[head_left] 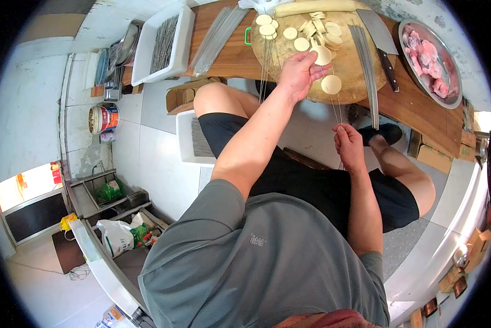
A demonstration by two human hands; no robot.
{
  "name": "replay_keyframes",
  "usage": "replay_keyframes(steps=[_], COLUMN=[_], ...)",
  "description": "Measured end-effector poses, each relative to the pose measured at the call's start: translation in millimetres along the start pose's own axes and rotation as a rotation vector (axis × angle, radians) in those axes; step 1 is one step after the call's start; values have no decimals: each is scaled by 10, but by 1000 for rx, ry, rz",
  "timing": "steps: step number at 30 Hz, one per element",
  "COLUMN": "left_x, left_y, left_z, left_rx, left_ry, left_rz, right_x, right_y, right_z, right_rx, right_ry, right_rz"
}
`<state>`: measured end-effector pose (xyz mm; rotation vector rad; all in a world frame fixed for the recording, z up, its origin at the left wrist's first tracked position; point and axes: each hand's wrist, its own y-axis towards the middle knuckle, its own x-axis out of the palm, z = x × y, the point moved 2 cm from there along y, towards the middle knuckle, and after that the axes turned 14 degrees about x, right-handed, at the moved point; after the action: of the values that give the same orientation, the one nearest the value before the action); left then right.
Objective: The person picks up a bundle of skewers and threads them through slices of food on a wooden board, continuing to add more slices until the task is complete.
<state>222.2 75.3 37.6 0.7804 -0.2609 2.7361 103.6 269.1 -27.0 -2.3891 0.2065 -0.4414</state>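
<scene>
My left hand (301, 75) is closed on a pale round slice (322, 55) at the front of the round wooden board (360, 82). Nearer to me, my right hand (348, 143) is closed around the lower ends of thin metal skewers (337, 109). Another round slice (331, 85) sits on these skewers between my hands. Behind my left hand, several cut slices (289, 33) lie loose or in piles, with a long pale roll (311, 6) at the board's back. Skewers with slices on them rest at the board's left side.
A bundle of skewers (364, 71) and a cleaver (377, 31) lie right of the slices. Farther right is a metal tray (456, 90) of raw meat. Left are a white bin (181, 54) of skewers and a clear bundle (218, 41). My knees are below the table edge.
</scene>
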Motion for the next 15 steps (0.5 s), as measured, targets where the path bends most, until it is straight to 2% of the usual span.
replay_keyframes(steps=[15], left_x=[-25], left_y=[69], left_z=[1], left_rx=[75], left_ry=[-64], left_rz=[-4], right_x=[1], right_y=[-5], right_z=[-29], right_rx=[-18], right_ry=[1], right_rz=[-13])
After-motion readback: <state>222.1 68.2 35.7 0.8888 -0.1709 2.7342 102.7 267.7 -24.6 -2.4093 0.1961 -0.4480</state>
